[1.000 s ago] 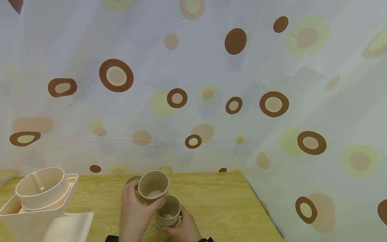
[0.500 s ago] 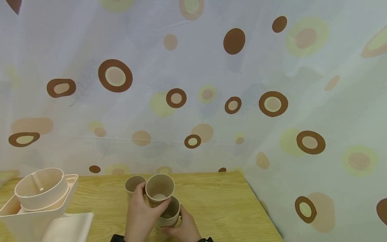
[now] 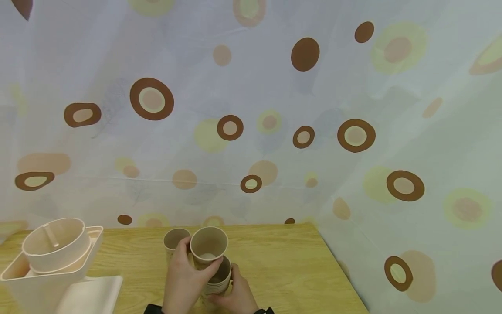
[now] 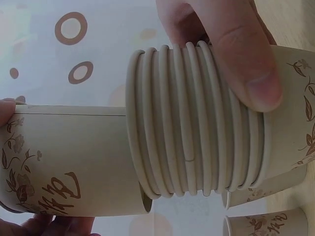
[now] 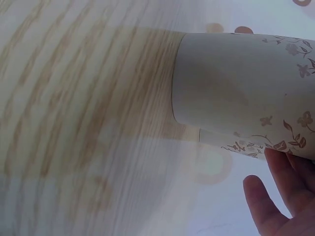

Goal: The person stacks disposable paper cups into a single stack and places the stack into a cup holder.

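My left hand (image 3: 184, 279) grips a single beige paper cup (image 3: 209, 244) near its rim end, thumb on the near side. In the left wrist view that cup (image 4: 69, 162), printed with brown flowers, has its base at the mouth of a stack of nested paper cups (image 4: 197, 123). My right hand (image 3: 237, 292) holds this stack from the right, its thumb (image 4: 261, 88) across the lower rims. In the right wrist view, fingers (image 5: 285, 182) touch the patterned side of the stack (image 5: 236, 78). Another paper cup (image 3: 176, 239) stands on the table beyond my left hand.
On the left is a white angular container (image 3: 43, 288) with a round cup-like part (image 3: 55, 244) set in its top. The wood-grain table (image 3: 282, 261) ends against a spotted curtain (image 3: 251, 87). Two standing cups show at lower right in the left wrist view.
My left hand has moved right and slightly down with its cup, now over the stack's mouth. The standing cup behind shows more fully. My right hand stays nearly in place.
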A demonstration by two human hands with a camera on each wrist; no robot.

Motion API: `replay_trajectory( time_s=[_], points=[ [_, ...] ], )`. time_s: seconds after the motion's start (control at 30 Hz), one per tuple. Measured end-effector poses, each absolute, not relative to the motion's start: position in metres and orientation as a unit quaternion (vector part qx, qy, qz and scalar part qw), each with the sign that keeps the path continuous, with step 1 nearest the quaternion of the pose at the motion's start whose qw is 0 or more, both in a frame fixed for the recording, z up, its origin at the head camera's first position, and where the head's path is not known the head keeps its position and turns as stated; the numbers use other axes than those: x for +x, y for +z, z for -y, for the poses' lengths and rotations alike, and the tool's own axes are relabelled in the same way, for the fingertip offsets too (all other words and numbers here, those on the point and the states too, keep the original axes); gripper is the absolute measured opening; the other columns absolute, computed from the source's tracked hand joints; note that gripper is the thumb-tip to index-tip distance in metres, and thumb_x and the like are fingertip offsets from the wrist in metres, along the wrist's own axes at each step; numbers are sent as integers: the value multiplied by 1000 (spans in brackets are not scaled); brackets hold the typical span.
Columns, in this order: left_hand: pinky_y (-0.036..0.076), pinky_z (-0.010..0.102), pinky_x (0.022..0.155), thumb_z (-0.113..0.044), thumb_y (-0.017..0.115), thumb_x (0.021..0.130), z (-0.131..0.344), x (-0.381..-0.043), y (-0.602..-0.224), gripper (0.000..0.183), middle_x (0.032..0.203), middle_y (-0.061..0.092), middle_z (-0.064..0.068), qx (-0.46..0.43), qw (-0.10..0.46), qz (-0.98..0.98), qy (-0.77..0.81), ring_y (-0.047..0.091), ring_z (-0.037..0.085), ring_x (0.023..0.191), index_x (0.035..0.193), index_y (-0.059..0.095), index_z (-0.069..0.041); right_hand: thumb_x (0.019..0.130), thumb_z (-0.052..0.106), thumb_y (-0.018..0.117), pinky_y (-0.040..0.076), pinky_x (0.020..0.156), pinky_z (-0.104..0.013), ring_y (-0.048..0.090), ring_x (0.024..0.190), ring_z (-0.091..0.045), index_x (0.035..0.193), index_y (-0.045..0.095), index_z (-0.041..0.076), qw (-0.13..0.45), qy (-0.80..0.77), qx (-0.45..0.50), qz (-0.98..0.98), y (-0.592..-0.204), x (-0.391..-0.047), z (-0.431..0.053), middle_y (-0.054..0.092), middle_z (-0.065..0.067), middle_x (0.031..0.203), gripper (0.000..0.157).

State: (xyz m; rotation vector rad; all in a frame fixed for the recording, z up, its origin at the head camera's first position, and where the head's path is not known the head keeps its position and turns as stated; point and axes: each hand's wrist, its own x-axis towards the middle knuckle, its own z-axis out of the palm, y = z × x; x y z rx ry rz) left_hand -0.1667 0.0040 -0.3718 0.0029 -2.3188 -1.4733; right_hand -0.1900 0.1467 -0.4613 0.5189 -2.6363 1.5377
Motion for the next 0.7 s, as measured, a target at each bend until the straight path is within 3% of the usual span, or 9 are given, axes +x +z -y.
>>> replay_trajectory(
  time_s=[0.7],
  points=[
    [48, 49, 86, -44, 77, 69, -3, -166, -370, 75, 113, 61, 17, 9, 164, 837, -522, 57, 29, 102, 123, 48, 0, 74, 29, 76, 49, 85, -51, 58, 103, -29, 125, 44, -3, 25, 497, 166, 851, -460, -189, -145, 62, -16, 118, 68]
  ],
)
